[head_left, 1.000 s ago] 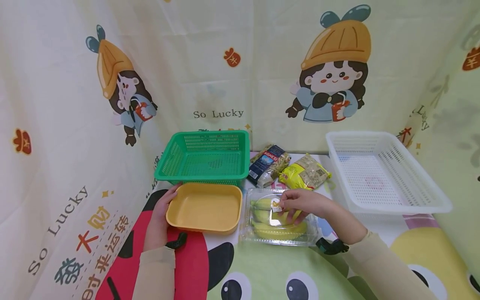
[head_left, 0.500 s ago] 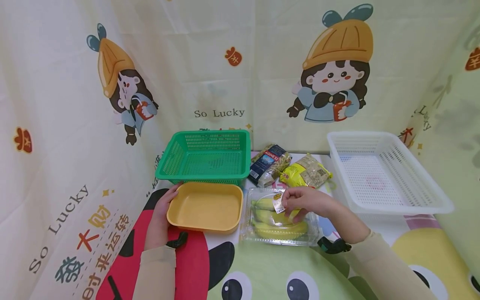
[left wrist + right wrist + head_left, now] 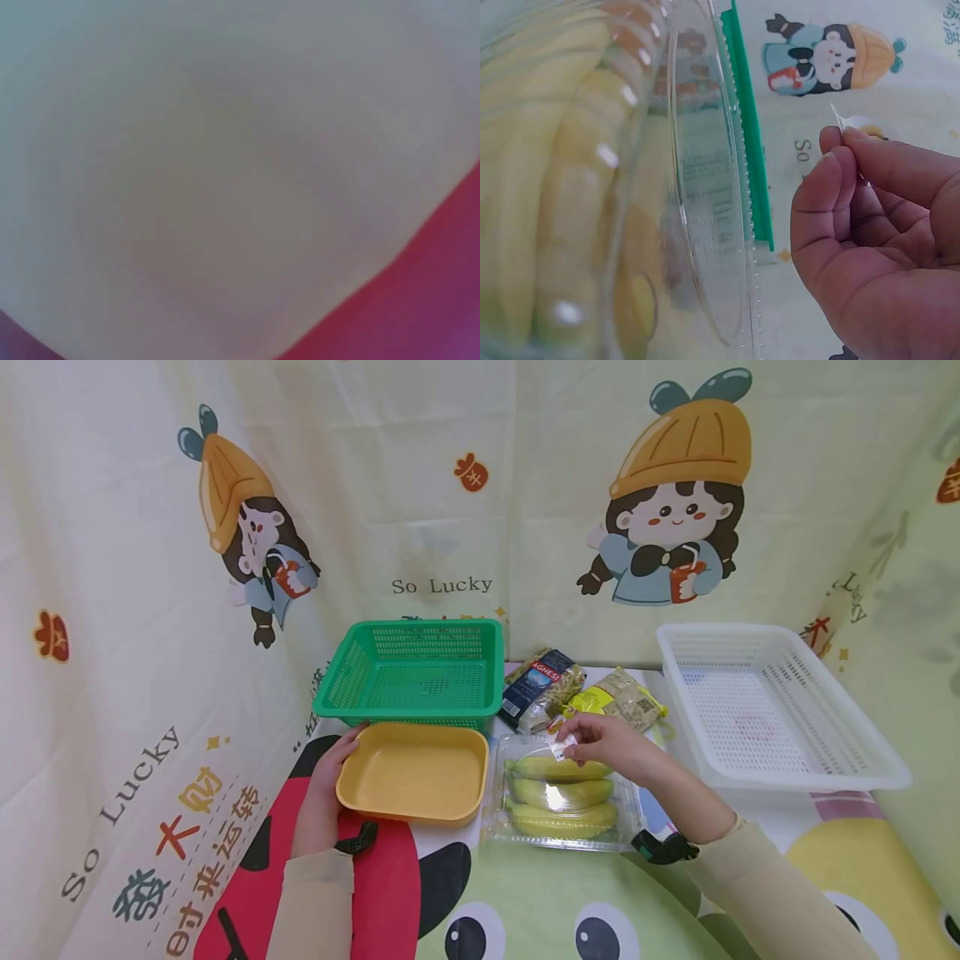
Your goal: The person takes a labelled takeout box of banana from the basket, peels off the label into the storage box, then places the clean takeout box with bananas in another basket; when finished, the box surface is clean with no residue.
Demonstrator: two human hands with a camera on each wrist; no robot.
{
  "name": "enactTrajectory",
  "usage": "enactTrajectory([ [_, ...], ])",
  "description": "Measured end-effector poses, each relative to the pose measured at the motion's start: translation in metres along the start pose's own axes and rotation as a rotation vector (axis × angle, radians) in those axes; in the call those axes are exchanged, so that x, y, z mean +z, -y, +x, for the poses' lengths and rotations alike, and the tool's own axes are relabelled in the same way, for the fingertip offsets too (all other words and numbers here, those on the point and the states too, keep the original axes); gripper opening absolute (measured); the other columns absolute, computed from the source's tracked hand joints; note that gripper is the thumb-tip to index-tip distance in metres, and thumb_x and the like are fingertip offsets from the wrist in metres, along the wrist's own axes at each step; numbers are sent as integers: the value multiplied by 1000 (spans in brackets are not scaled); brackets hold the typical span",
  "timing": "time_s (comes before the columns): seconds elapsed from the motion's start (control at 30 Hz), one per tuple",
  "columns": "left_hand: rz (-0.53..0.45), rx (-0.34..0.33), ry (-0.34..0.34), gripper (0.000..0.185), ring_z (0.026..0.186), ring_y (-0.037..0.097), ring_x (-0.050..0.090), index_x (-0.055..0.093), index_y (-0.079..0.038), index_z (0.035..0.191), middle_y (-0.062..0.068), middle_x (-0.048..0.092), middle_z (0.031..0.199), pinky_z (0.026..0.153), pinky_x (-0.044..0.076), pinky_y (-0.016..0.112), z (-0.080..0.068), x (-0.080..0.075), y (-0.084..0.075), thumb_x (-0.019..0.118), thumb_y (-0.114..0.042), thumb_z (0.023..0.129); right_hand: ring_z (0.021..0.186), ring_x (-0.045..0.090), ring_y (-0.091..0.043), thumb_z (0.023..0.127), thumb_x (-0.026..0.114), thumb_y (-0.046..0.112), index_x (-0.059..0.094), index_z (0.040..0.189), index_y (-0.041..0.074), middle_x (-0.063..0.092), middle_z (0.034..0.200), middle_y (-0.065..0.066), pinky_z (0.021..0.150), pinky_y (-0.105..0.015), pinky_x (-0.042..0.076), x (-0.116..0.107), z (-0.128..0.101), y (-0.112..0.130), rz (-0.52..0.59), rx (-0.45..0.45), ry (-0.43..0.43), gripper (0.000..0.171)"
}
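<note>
Right hand [image 3: 603, 746] pinches small label [image 3: 561, 748] near far edge of clear box [image 3: 496, 814] of bananas [image 3: 562, 794]. Left hand [image 3: 328, 781] touches left side of yellow tray [image 3: 412, 772]; cannot tell whether gripping. Box on bench [image 3: 540, 893], just right of tray.

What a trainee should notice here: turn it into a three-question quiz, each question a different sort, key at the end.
1. Multiple choice. What does the right hand pinch between its fingers?
a) the yellow bag
b) a small label
c) the rim of the white basket

2. True or false. The left hand is inside the green basket.

3. Fill in the blank. In the head view, ___ bananas show through the lid of the clear container.

Key:
1. b
2. False; the left hand touches the left end of the orange tray.
3. three
</note>
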State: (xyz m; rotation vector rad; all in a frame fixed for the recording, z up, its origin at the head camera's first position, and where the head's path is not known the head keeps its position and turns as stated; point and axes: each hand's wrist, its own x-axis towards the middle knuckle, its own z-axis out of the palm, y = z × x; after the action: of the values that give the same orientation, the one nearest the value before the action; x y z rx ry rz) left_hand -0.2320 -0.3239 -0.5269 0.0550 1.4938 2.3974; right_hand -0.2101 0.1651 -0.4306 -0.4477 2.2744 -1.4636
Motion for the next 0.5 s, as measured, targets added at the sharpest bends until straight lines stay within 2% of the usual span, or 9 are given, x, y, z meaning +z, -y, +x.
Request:
enactTrajectory([
  [0.1, 7, 2, -5, 55, 125, 8, 50, 10, -10, 160, -7, 42, 142, 102, 46, 19, 1, 0, 0, 29, -19, 109, 84, 59, -28, 93, 68, 19, 64, 113, 11, 59, 90, -11, 78, -42, 55, 1, 0, 2, 2, 3, -20, 22],
  [0.2, 12, -2, -8, 55, 127, 9, 48, 10, -11, 160, -6, 41, 144, 103, 45, 19, 2, 0, 1, 29, -19, 109, 84, 58, -26, 94, 66, 17, 64, 113, 11, 61, 94, -16, 79, -43, 54, 1, 0, 2, 10, 17, -27, 20],
  [0.33, 21, -4, -18, 55, 129, 10, 46, 12, -12, 160, -5, 39, 147, 105, 44, 20, 2, -2, 2, 30, -20, 109, 90, 62, -30, 97, 61, 15, 66, 111, 9, 65, 100, -17, 87, -46, 54, 2, 0, 0, 47, 56, -31, 16],
  [0.5, 21, 1, -12, 55, 127, 10, 48, 12, -11, 160, -7, 45, 141, 104, 45, 21, 2, -4, 3, 30, -20, 109, 98, 65, -36, 98, 59, 15, 67, 110, 8, 67, 103, -21, 93, -45, 54, 4, 1, -2, 44, 45, -35, 16],
])
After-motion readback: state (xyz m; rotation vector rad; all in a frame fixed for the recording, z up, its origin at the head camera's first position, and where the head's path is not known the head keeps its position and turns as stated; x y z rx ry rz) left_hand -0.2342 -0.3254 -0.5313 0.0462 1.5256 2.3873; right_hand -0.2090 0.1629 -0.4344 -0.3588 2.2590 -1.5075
